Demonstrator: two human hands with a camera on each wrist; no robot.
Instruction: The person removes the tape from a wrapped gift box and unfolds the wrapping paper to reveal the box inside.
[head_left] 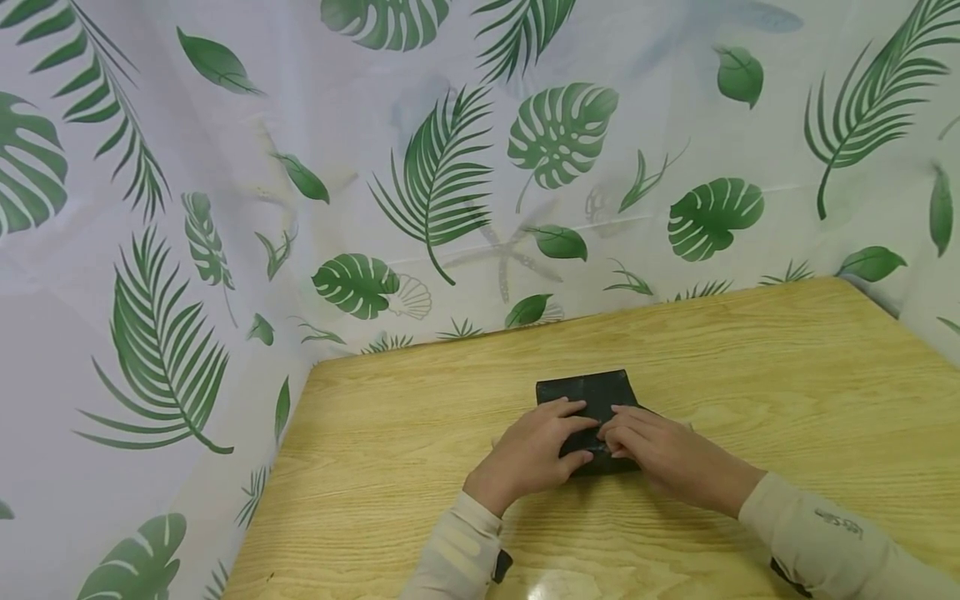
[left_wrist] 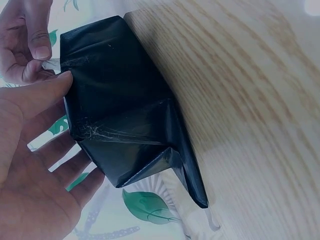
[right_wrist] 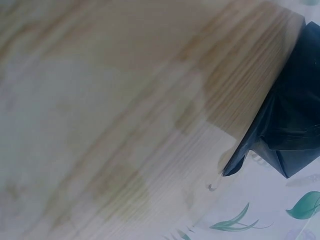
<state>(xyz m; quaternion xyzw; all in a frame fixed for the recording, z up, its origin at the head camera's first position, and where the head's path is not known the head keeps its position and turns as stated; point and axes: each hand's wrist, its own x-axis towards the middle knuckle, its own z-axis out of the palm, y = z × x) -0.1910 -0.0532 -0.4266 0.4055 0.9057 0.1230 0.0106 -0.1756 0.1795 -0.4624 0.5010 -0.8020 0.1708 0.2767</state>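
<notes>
A boxy package in shiny black plastic (head_left: 611, 390) lies on the table, its wrapping creased and folded. In the left wrist view, a folded flap of the black plastic (left_wrist: 190, 170) sticks out at one end. My left hand (head_left: 536, 446) rests on the package, its fingers spread over the top and its thumb on the near edge. Beside it, the curled fingers of my right hand (head_left: 652, 450) pinch at the plastic on top; what exactly lies between the fingertips is hidden. The right wrist view shows part of the black package (right_wrist: 295, 110), without the hand.
The package stands on a wood-grain table (head_left: 405, 433). White cloth with green leaf prints (head_left: 300, 250) hangs behind the table and along its sides.
</notes>
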